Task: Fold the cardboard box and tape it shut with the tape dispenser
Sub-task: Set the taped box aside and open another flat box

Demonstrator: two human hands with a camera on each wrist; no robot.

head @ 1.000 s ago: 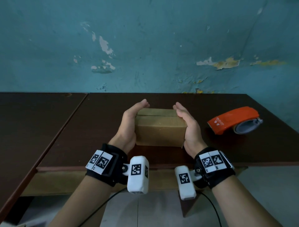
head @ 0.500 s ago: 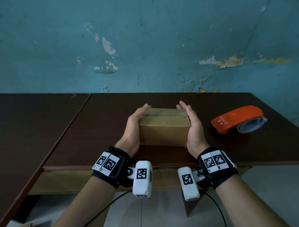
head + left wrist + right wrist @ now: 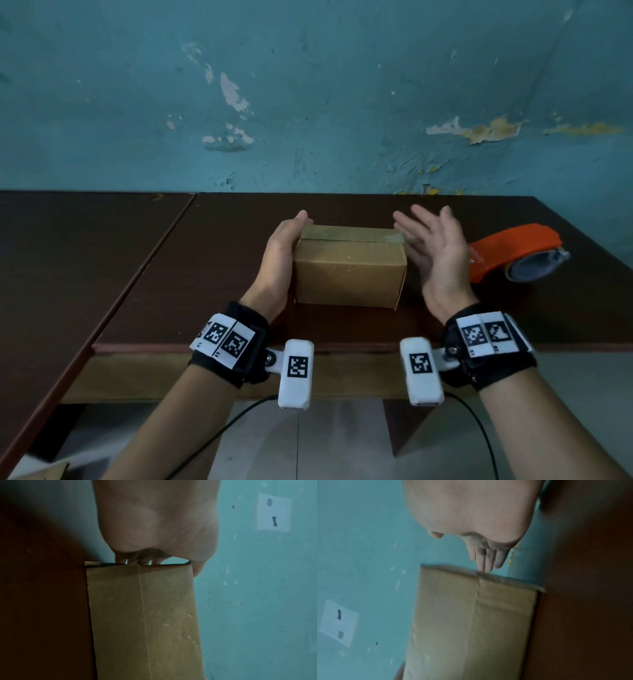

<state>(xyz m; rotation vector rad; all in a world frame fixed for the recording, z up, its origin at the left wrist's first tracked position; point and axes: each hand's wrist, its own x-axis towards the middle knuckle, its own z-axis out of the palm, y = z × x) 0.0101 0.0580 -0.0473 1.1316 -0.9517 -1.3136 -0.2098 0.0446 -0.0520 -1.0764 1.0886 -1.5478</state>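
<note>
A small brown cardboard box point(image 3: 349, 274) stands closed on the dark table point(image 3: 171, 281), with a strip of tape along its top seam. My left hand point(image 3: 282, 251) lies flat against the box's left end, fingers straight, thumb at the top edge. In the left wrist view the box point(image 3: 144, 622) fills the lower middle under my left hand point(image 3: 154, 534). My right hand point(image 3: 435, 253) hovers just off the box's right end, palm toward it, fingers spread. The right wrist view shows the box point(image 3: 471, 622) and my right hand point(image 3: 484, 555) apart from it. The orange tape dispenser point(image 3: 513, 251) lies to the right.
A second dark table point(image 3: 68, 257) adjoins on the left with a seam between. A peeling teal wall point(image 3: 308, 102) rises right behind the tables. The near table edge point(image 3: 308, 346) runs just behind my wrists. A white wall socket point(image 3: 274, 512) shows in the wrist views.
My right hand has come off the box's right end and opened, fingers spread, moving right toward the dispenser. The left hand stays pressed on the left end; the box rests slightly farther back.
</note>
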